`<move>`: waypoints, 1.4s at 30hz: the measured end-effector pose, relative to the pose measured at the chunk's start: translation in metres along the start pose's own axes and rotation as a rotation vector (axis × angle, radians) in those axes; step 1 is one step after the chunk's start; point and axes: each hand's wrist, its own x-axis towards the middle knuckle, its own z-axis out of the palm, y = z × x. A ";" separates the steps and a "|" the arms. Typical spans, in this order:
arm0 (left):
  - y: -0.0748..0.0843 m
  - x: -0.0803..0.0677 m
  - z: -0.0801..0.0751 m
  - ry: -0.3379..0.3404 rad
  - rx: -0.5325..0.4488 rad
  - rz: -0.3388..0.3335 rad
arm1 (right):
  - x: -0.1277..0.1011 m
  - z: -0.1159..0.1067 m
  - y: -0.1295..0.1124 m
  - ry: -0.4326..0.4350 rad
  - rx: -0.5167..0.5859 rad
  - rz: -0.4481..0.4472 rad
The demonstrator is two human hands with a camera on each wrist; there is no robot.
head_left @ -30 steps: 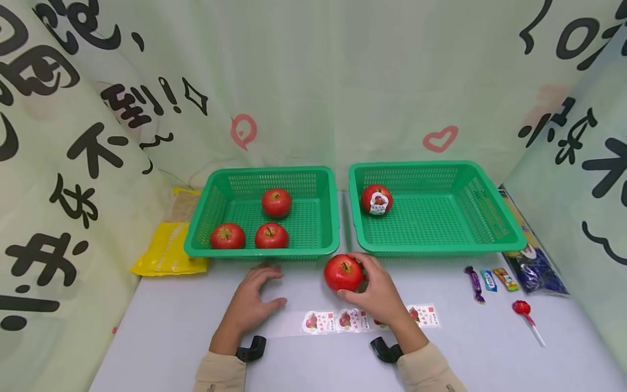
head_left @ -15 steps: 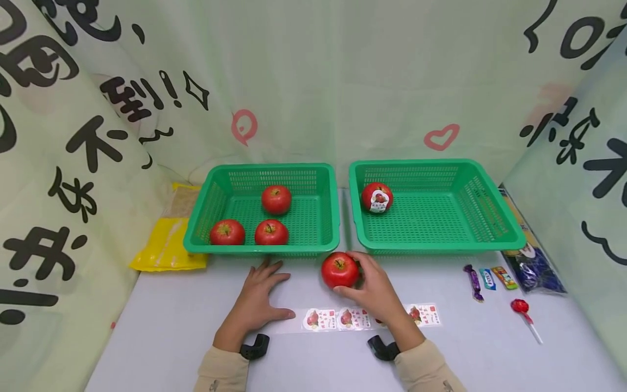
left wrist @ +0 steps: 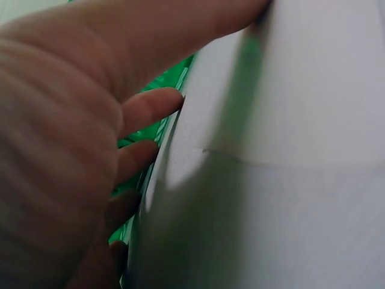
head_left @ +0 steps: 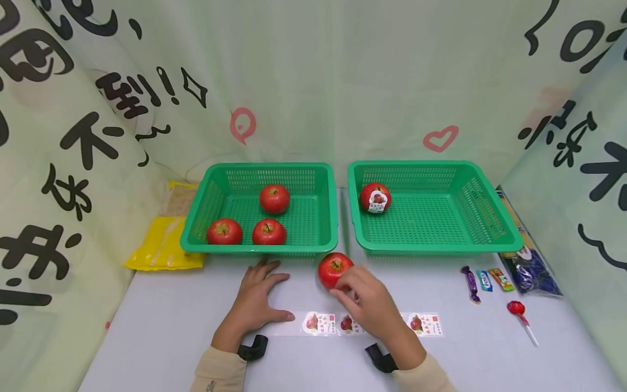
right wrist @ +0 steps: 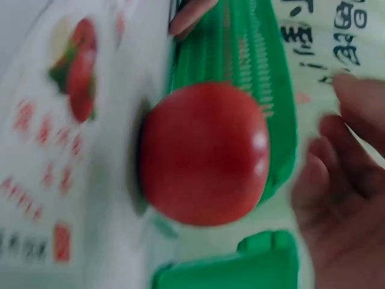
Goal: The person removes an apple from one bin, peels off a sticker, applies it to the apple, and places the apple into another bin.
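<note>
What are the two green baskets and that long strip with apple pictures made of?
The two green lattice baskets look like moulded plastic: even colour, slight shine, walls of small regular slots. The long strip of apple stickers seems to be glossy printed paper on a clear, shiny backing film, though that backing could be waxed paper. It lies flat on the table.

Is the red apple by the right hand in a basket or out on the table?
Out. The round red apple sits on the pale grey table, in front of both green plastic baskets, beside the right hand.
</note>
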 end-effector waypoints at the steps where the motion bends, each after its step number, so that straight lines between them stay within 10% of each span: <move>1: 0.001 0.000 0.000 0.004 0.006 0.002 | 0.000 0.001 -0.005 -0.084 0.007 -0.002; 7: 0.003 0.000 0.002 0.016 0.035 0.016 | -0.003 0.021 -0.024 -0.525 -0.021 0.112; 42: 0.002 0.000 0.002 0.033 0.060 0.037 | -0.007 0.040 -0.027 -0.584 -0.153 0.063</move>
